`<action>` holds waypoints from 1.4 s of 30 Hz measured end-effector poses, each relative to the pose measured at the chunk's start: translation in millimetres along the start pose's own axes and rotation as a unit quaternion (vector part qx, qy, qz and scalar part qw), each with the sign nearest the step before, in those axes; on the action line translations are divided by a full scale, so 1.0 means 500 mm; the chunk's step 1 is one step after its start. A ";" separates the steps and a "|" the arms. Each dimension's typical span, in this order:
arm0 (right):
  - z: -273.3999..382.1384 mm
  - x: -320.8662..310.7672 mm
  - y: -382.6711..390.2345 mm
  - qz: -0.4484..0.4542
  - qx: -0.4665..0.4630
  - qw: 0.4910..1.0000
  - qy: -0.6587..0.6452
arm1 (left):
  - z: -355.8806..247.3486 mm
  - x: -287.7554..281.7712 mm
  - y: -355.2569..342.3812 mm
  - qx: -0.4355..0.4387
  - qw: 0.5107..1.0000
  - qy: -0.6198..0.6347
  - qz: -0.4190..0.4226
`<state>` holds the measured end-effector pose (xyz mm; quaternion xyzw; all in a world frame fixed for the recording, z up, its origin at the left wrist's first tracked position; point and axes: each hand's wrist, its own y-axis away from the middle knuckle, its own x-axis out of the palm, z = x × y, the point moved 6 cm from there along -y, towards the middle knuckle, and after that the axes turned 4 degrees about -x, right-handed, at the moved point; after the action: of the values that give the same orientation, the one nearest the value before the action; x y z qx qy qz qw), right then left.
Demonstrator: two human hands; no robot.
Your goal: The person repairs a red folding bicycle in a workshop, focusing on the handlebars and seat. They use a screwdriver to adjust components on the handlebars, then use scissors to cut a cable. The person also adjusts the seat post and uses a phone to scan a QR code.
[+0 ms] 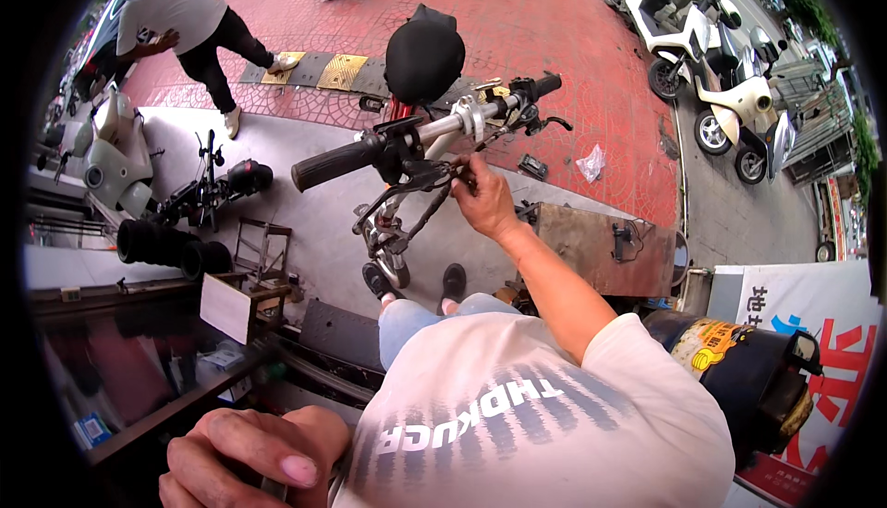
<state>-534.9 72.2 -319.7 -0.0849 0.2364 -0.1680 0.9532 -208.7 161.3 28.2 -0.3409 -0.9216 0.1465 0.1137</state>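
Observation:
In front of me stands an electric bike with its handlebar (448,126) running across the view. A black rubber grip (337,164) is at its left end, and a black seat (425,55) shows beyond the bar. My right hand (485,198) reaches to the bar's near side. Its thumb and fingers pinch a black cable (432,208) beside the brake lever; the exact spot under the fingertips is hidden. Close to the camera at the lower left, my left hand (259,457) is curled closed. A sliver of something greyish shows under its fingers, too little to name.
Left of the bike lie black tyres (162,244), a small folding bike (217,184) and a wooden stool (263,249). At right are a metal-topped bench (591,249) and a black drum (739,351). A person (189,27) stands at the far left. Scooters (730,101) are parked far right.

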 end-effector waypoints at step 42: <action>0.028 -0.002 -0.006 0.129 -0.082 0.986 0.064 | 0.042 -0.037 0.107 -0.030 0.988 0.137 -0.063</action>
<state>-530.1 71.1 -306.4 -0.1202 0.3189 -0.0284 0.9397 -169.6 184.1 -11.8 -0.3025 -0.9208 0.0634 0.2378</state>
